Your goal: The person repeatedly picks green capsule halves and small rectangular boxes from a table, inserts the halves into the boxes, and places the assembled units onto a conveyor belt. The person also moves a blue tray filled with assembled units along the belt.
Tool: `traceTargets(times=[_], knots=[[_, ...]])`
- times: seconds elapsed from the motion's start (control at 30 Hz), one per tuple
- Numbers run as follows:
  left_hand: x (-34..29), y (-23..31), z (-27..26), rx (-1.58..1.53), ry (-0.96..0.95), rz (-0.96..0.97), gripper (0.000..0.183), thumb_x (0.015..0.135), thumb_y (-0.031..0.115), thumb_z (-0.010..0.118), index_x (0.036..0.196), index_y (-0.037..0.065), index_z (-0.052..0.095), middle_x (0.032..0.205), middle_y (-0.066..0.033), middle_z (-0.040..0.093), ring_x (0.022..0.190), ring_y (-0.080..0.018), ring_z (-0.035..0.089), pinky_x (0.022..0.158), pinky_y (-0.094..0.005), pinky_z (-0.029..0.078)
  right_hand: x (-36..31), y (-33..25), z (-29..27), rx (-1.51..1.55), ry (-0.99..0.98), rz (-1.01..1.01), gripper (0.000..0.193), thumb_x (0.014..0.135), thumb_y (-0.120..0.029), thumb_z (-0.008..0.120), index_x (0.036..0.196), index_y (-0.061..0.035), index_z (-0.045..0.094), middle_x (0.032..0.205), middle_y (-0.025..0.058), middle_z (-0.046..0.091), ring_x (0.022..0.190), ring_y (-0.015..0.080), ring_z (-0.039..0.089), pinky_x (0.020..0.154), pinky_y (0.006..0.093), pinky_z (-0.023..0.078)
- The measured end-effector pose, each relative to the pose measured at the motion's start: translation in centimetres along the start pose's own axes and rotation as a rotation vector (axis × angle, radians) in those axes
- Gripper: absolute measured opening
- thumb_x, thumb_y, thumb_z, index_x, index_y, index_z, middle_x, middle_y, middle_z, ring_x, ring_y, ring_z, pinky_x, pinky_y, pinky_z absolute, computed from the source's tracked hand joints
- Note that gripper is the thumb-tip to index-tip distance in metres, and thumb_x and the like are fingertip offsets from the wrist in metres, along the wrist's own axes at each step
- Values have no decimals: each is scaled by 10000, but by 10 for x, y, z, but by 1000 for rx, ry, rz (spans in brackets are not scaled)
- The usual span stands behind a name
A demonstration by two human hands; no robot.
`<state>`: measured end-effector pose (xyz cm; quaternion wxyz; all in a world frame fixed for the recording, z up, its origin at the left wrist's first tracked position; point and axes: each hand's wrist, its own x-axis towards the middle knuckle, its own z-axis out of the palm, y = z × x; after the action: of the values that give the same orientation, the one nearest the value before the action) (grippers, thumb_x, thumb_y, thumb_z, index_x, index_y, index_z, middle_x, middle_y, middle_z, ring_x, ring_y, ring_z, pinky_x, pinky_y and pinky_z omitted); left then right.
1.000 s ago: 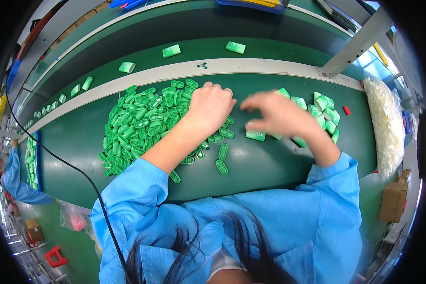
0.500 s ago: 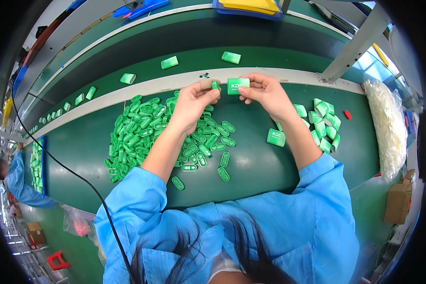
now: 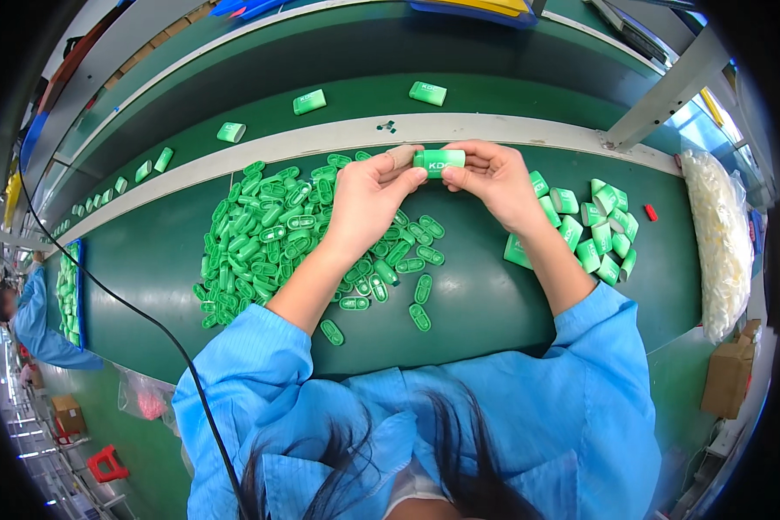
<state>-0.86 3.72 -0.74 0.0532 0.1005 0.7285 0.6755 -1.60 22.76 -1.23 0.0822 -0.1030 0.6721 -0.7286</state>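
Note:
In front of me, a green casing with white lettering is held level between both hands, above the bench near its far white rail. My left hand is closed, its thumb and fingers pressed against the casing's left end; the small green oval end cap it held is hidden there. On the right end, my right hand pinches the same casing between thumb and fingers. A big heap of green oval end caps lies beside and under my left forearm. To the right of my right forearm is a loose group of green casings.
Beyond the white rail, a row of casings lies on a green belt. A clear bag of pale pieces stands at the right edge, near a small red piece. A black cable crosses on the left. Another person's blue sleeve shows far left.
My hands have come together: the left has moved right, bringing the end cap against the casing's left end. The casing has turned slightly and appears shorter in height.

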Motion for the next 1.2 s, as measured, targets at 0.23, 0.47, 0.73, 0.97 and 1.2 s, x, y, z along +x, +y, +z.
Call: traceTargets(times=[0.23,0.47,0.73,0.97,1.2], knots=[[-16,5,17,511,149,245,322,857,52,574,1167,-33,561,730,-106,644,622,-81,599,581,-255,484,-11,-6,14,-265,134,-139,265,774,-47,680,1016,38,614,844,98,675,737,110,640,658,249,514],[-11,-5,19,522,127,310,469,820,-3,521,1254,-105,375,896,-293,574,809,-421,587,698,-471,470,4,-13,20,-521,155,-161,290,782,-79,668,1030,52,597,814,67,663,677,96,609,631,229,491],[-31,16,20,1002,-138,385,336,747,177,680,1018,-5,600,1014,-160,563,984,-297,518,865,-386,427,111,10,-55,-509,315,191,357,797,-164,677,1054,67,588,863,67,645,674,85,589,658,223,478],[-35,7,29,1141,-177,407,295,732,182,688,969,17,625,857,-124,573,795,-282,549,740,-369,462,58,-21,-90,-1137,214,-151,418,722,-287,706,1010,9,639,899,148,665,752,258,655,720,332,511],[-30,-10,36,914,-167,473,215,756,5,584,968,6,618,821,-116,554,841,-301,566,735,-391,478,-29,-42,-71,-1321,49,103,430,682,-254,739,1011,1,629,831,143,649,758,255,621,702,350,484]])
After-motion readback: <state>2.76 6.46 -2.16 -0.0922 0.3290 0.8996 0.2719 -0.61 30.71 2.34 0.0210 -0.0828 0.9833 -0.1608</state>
